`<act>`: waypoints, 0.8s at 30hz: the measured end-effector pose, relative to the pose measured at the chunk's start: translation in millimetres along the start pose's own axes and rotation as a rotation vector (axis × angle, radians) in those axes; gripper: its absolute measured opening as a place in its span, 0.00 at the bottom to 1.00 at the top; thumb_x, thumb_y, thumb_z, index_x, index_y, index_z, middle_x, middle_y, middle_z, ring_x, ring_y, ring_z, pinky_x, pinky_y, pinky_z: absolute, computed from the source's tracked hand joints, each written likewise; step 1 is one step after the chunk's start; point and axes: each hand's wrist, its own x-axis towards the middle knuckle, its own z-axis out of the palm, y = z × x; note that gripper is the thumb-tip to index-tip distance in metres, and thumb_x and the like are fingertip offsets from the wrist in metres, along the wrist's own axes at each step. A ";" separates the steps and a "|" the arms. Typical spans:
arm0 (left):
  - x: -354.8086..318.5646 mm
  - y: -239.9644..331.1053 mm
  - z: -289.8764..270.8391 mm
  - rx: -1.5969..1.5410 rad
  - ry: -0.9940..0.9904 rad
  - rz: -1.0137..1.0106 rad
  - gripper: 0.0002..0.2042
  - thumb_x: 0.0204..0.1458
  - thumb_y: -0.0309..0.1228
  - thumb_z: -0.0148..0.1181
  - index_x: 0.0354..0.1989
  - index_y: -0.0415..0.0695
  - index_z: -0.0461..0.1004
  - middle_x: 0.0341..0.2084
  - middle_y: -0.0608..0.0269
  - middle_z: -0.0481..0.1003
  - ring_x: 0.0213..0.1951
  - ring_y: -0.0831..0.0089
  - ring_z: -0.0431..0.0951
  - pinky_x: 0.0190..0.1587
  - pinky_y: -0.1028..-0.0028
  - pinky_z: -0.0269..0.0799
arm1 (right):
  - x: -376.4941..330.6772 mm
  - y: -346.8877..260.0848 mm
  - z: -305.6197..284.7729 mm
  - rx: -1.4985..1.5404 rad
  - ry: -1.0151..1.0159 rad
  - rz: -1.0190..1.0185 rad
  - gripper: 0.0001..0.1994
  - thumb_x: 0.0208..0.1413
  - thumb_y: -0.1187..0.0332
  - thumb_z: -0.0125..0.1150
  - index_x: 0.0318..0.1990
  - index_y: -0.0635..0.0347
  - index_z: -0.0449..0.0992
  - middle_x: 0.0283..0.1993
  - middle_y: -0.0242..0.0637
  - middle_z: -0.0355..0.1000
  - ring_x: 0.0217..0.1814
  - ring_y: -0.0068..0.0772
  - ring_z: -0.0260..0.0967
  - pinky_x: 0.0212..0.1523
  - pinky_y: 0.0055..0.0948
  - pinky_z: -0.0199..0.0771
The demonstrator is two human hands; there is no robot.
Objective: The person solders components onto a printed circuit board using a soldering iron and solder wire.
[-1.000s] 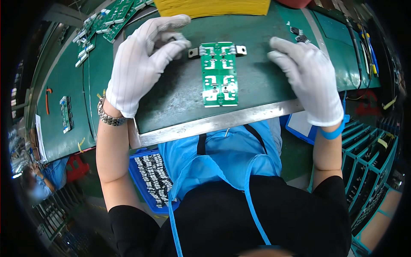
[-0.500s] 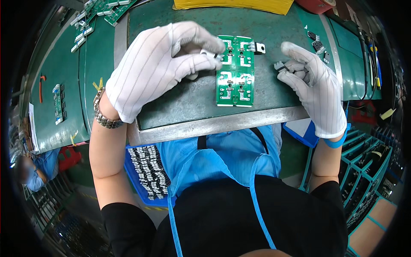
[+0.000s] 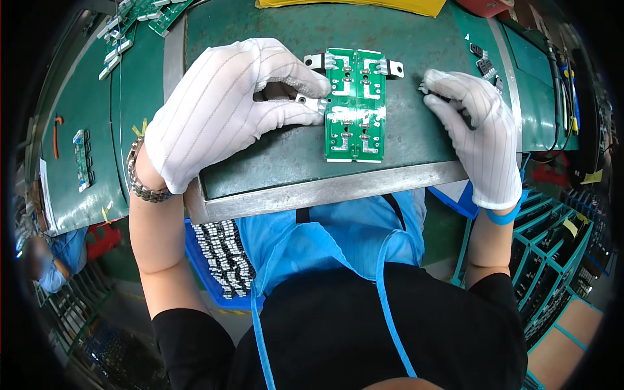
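A green circuit board point(image 3: 355, 104) with silvery pads lies on the bench in front of me. Black transistors with pale metal tabs sit at its upper edges, one left transistor point(image 3: 315, 62) and one right transistor point(image 3: 394, 69). My left hand point(image 3: 237, 107), in a white striped glove, pinches another transistor point(image 3: 311, 102) beside the board's left edge, its legs toward the board. To the right of the board, my gloved right hand point(image 3: 478, 120) is closed around a small dark transistor point(image 3: 424, 88), legs pointing out past the fingertips; the fingers hide most of it.
Several loose transistors point(image 3: 483, 66) lie beyond my right hand. Assembled boards point(image 3: 120, 45) are piled at far left, with a single board point(image 3: 83, 159) nearer. A blue bin point(image 3: 214, 286) of small parts stands below the bench's metal edge point(image 3: 325, 188). A yellow tray point(image 3: 351, 6) is at the back.
My left hand has shifted down and left, and a transistor now shows at the board's upper left edge. My right fingers have drawn further over the transistor, turning it.
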 end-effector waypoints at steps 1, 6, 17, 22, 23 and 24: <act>-0.8 0.0 -1.1 0.000 -0.003 -0.003 0.14 0.48 0.35 0.71 0.42 0.43 0.83 0.34 0.62 0.82 0.32 0.69 0.80 0.39 0.74 0.76 | 0.4 1.7 0.0 0.006 0.002 0.001 0.14 0.49 0.75 0.70 0.45 0.60 0.79 0.45 0.38 0.79 0.46 0.41 0.77 0.48 0.33 0.76; -2.6 -0.1 -3.0 0.107 -0.004 0.014 0.12 0.49 0.33 0.71 0.41 0.44 0.83 0.36 0.60 0.83 0.36 0.66 0.83 0.40 0.72 0.78 | 2.1 -7.8 5.1 0.039 0.129 -0.026 0.11 0.47 0.76 0.70 0.40 0.59 0.81 0.43 0.36 0.81 0.45 0.39 0.78 0.48 0.33 0.76; -0.8 -2.9 0.8 0.085 0.126 0.050 0.12 0.49 0.34 0.71 0.38 0.42 0.83 0.37 0.61 0.83 0.37 0.63 0.84 0.43 0.70 0.79 | 8.9 -17.4 18.3 0.047 0.059 -0.181 0.11 0.47 0.73 0.71 0.41 0.57 0.82 0.42 0.35 0.81 0.45 0.39 0.78 0.49 0.34 0.76; 0.3 -3.5 2.6 0.158 0.093 0.048 0.10 0.48 0.33 0.70 0.37 0.44 0.83 0.35 0.62 0.82 0.37 0.61 0.83 0.42 0.69 0.78 | 8.8 -13.3 20.1 0.028 0.081 -0.228 0.13 0.43 0.79 0.72 0.39 0.59 0.82 0.42 0.36 0.81 0.46 0.39 0.79 0.47 0.34 0.77; 0.6 -3.5 3.0 0.158 0.092 0.050 0.10 0.48 0.33 0.70 0.37 0.44 0.83 0.35 0.62 0.82 0.37 0.61 0.83 0.42 0.69 0.78 | 8.7 -12.7 20.3 0.027 0.081 -0.227 0.13 0.43 0.79 0.72 0.39 0.59 0.82 0.42 0.36 0.81 0.46 0.39 0.79 0.47 0.34 0.77; -0.4 -3.4 2.7 0.160 0.098 0.050 0.10 0.48 0.33 0.70 0.37 0.44 0.83 0.35 0.62 0.82 0.37 0.61 0.83 0.42 0.69 0.78 | 9.3 -12.9 20.9 0.017 0.085 -0.239 0.13 0.43 0.79 0.72 0.39 0.59 0.82 0.42 0.36 0.81 0.46 0.39 0.79 0.47 0.34 0.77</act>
